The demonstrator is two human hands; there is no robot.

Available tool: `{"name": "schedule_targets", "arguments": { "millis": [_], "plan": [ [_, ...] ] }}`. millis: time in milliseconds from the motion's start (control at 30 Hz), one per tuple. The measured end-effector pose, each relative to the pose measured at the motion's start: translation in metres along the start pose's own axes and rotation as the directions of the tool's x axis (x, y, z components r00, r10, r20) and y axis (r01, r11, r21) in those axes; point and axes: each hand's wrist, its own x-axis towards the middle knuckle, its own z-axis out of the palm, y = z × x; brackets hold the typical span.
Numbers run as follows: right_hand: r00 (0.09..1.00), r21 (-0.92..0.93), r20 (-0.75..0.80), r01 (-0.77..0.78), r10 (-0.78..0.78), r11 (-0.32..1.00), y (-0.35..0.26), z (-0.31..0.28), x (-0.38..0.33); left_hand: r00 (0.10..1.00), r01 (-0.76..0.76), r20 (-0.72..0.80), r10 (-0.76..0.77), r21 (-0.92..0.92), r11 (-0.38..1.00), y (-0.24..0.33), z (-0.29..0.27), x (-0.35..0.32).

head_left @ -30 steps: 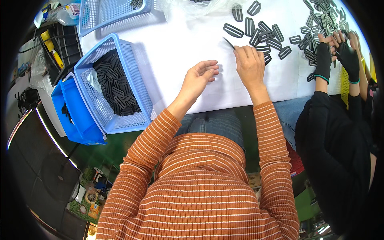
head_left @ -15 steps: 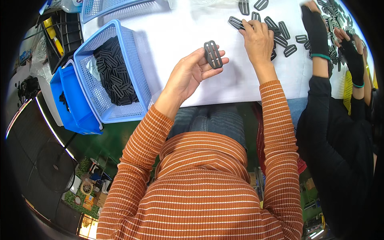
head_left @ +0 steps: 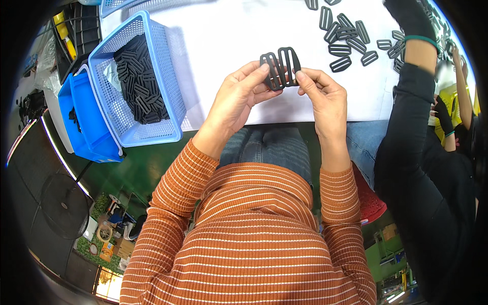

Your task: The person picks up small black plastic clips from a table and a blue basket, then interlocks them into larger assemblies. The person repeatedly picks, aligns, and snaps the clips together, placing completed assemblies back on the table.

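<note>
White table: loose black slotted buckles scattered on right side, some overlapping.

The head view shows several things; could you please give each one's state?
Left hand, gripping
Right hand, pinching
Held black buckles, side by side between both hands
Perforated blue basket, open, holding piled buckles
Solid blue bin, open, dark pieces inside
Loose buckles, scattered on the white table
</note>
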Motion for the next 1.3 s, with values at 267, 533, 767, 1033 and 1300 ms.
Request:
{"name": "schedule_targets", "arguments": {
  "millis": [267, 533, 767, 1033, 1300],
  "plan": [
    [0.999, -0.171, 0.022, 0.036, -0.033, 0.985, 0.008, -0.015, 0.002, 0.999, -0.030, -0.021, 0.031, 0.067, 0.997, -0.014, 0.003, 0.005],
    [0.803, -0.893, -0.379, -0.187, -0.460, 0.410, 0.061, -0.074, 0.064, 0.996, 0.002, 0.087, -0.008, 0.064, 0.998, -0.011, 0.003, 0.000],
    [0.877, -0.857, -0.272, -0.033, -0.396, 0.515, 0.059, -0.078, 0.048, 0.993, -0.006, 0.121, -0.005, 0.086, 0.996, -0.012, 0.003, 0.000],
    [0.978, 0.021, -0.180, -0.105, 0.107, 0.994, 0.002, -0.047, -0.008, 0.985, 0.068, 0.160, -0.069, 0.015, 0.998, -0.015, 0.001, 0.004],
    [0.986, 0.115, -0.102, -0.119, 0.131, 0.986, -0.004, -0.025, -0.017, 0.986, 0.070, 0.146, -0.077, 0.049, 0.996, -0.021, 0.007, 0.005]
  ]
}}
